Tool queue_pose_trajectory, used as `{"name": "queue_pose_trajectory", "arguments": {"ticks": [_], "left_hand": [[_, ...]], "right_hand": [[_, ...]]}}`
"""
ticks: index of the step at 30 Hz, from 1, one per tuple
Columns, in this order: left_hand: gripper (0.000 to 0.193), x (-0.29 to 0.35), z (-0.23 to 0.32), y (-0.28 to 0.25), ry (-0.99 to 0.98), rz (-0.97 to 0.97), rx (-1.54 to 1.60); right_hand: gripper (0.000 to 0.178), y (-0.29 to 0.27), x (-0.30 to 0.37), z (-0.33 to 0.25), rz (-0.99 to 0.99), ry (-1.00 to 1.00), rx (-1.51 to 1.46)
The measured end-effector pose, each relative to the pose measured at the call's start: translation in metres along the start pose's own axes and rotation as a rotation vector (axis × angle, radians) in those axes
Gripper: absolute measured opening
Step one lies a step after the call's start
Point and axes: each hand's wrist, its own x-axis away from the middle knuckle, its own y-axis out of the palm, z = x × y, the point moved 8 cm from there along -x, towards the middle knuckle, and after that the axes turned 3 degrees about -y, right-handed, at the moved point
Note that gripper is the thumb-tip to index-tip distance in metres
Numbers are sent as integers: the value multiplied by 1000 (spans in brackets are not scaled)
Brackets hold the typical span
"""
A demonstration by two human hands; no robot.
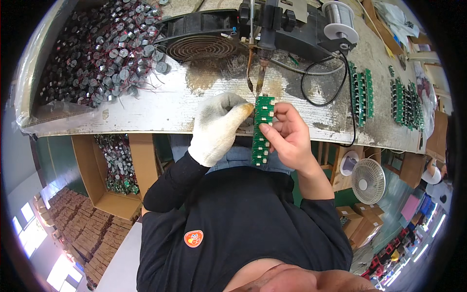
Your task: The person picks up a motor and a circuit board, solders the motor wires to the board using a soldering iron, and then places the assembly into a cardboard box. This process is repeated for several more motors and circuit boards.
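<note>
Nearest, black shirt point(233, 209), cut off at the lower edge. Just ahead, across the bench's near edge in this view, green circuit board point(258, 134) in the bare right hand point(291, 138): pinched between thumb on the face and fingers behind, those partly hidden by the strip. Long axis nearly twelve to six o'clock, upper end leaning slightly toward one; component face toward the camera, upper end pointing at the soldering iron. At nine, gloved left hand point(214, 129), thumb and forefinger drawn together at the board's upper left edge; fingertips partly hidden, so impossible to tell a hold from a mere touch. Just beyond, at twelve, soldering iron point(261, 80), tip close to the board; contact or gap too small to make out. Farther, on the worn bench point(160, 114): black fan point(204, 36) at eleven, solder spool point(339, 19) at one, board rows point(362, 95) at two, tangled heap of round parts point(112, 53) at ten, single wires hard to separate.
</note>
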Motion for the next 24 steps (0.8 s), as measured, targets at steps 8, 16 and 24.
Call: {"name": "queue_pose_trajectory", "arguments": {"ticks": [8,16,24], "left_hand": [[21,0,-6,-1,-69,1,108],[20,-1,1,-1,-33,32,100],[20,-2,-9,-3,-21,50,81]], "right_hand": [[26,2,1,-1,3,-8,-1],[27,3,0,-3,7,-25,0],[28,-1,2,2,44,-16,45]]}}
